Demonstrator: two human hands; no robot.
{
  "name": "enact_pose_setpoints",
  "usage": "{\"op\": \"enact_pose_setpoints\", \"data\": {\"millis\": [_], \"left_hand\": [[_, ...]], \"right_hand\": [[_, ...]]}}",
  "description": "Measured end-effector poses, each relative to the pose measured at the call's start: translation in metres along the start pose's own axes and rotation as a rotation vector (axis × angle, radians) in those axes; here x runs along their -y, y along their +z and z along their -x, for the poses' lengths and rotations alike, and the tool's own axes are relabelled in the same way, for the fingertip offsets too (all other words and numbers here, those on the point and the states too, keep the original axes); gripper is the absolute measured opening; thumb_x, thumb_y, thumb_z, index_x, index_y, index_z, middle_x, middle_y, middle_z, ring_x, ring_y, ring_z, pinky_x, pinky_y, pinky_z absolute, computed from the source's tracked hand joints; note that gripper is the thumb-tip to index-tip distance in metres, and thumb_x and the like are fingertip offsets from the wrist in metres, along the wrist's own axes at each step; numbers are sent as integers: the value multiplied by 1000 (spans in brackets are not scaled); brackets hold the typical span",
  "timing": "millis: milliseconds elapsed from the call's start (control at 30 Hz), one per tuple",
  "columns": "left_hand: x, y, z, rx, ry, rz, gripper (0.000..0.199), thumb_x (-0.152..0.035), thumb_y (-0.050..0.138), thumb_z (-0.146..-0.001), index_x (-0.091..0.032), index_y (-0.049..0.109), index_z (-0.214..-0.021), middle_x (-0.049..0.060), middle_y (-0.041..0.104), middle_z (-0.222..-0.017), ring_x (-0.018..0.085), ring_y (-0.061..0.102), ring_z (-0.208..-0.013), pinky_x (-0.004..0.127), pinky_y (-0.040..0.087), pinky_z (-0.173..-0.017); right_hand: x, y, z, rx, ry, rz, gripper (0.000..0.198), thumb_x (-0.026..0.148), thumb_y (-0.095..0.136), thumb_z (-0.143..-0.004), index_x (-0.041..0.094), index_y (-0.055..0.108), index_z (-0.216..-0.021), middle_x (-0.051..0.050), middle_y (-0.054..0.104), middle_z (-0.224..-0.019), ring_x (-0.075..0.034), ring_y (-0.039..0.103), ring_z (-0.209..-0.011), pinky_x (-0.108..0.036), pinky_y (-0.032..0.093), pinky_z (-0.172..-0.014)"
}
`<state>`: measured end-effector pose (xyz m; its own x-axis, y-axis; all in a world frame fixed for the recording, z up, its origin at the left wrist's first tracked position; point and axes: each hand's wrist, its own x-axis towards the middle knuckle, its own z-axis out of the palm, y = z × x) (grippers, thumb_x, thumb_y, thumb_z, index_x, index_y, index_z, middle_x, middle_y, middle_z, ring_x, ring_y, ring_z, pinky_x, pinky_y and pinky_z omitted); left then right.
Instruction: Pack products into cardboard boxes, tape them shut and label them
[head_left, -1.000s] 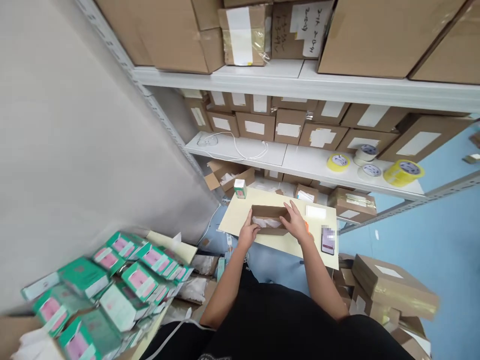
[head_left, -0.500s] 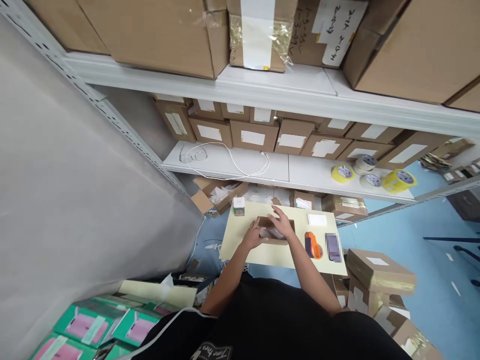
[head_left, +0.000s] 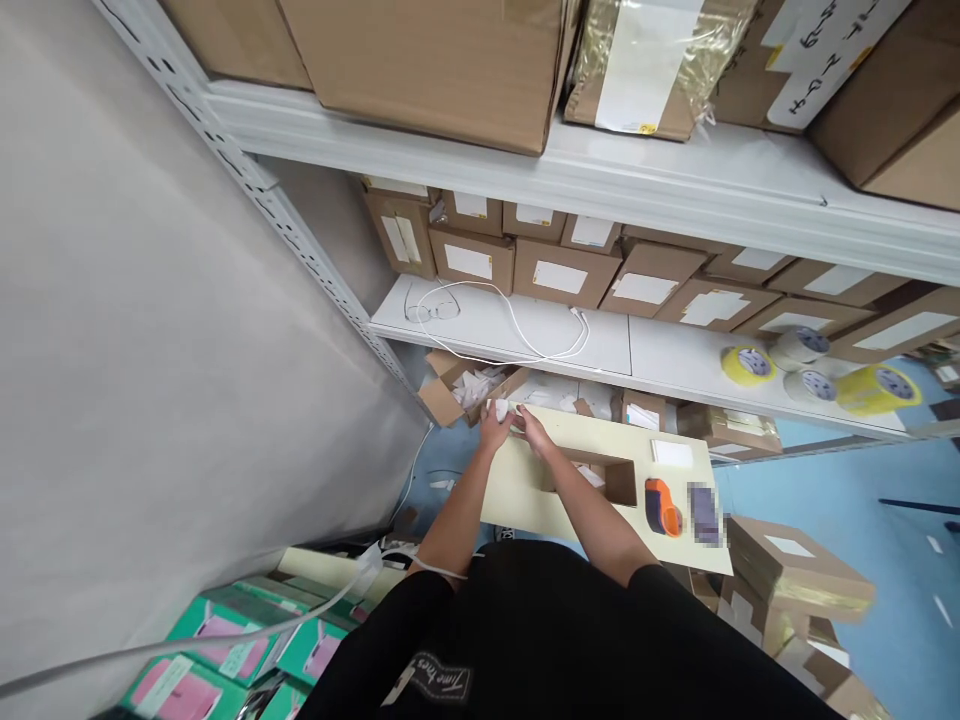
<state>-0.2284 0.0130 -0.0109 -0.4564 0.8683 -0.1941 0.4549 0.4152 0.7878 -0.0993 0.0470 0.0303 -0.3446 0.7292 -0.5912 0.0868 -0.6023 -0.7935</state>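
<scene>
At the far left corner of the cream tabletop (head_left: 517,490), my hands are on either side of a small white and green box (head_left: 501,406). My left hand (head_left: 493,430) is closed round its left side. From the right, my right hand (head_left: 533,432) reaches to the same box with fingers bent against it; the fingers partly cover it. An open brown carton (head_left: 621,482) with pale wrapping inside stands on the tabletop, partly behind my right forearm.
An orange and dark blue tape dispenser (head_left: 663,507), a blurred-out phone-like object (head_left: 703,513) and a white stack (head_left: 671,453) lie on the tabletop's right. Behind is a shelf (head_left: 480,325) with a white cable, glasses and tape rolls. Cartons (head_left: 799,560) are piled at the right.
Both hands have left the open carton and moved to the far left corner, onto the small box. The view has shifted left, so the surroundings appear further right.
</scene>
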Motion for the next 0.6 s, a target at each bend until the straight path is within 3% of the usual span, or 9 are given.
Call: {"op": "enact_pose_setpoints", "data": {"millis": [100,200,333,467,533,600], "left_hand": [[3,-3,-2,-23,-46,15,73,-43,68,-89,-16,49,-153,21,58,-146,35,54,-139,51,39,-119],[-3,-11,-1,-13,-44,-20,69,-34,64,-91,-8,49,-153,26,57,-142,38,54,-137,51,39,-119],[-17,-27,10,-79,24,-19,67,-34,61,-94,-10,49,-156,25,54,-145,38,52,-140,48,39,-120],[-39,-39,39,-141,182,94,68,-45,58,-99,-19,44,-161,19,51,-153,35,44,-148,46,36,-124],[-53,-36,55,-103,241,146,68,-48,55,-102,-22,41,-163,16,49,-157,31,43,-150,42,37,-124],[-68,-27,71,-42,263,195,67,-50,50,-105,-23,38,-164,13,49,-158,28,44,-150,37,39,-123]], "right_hand": [[1,5,3,9,43,-16,55,52,40,-107,22,54,-151,-14,63,-149,-23,61,-138,-45,50,-113],[3,-5,9,-15,4,32,56,52,41,-106,21,57,-149,-14,62,-150,-25,62,-137,-46,51,-112],[3,-35,18,-95,-152,157,58,55,52,-100,24,58,-150,-11,55,-158,-26,56,-143,-47,50,-113],[-1,-69,28,-317,-244,349,74,64,48,-97,21,50,-157,-11,46,-164,-26,43,-153,-46,41,-121],[-3,-85,34,-425,-257,407,79,68,41,-98,18,47,-159,-14,50,-161,-26,46,-151,-44,41,-121],[-4,-101,45,-448,-359,478,79,69,31,-100,17,48,-158,-14,60,-152,-26,56,-143,-42,47,-116]]}}
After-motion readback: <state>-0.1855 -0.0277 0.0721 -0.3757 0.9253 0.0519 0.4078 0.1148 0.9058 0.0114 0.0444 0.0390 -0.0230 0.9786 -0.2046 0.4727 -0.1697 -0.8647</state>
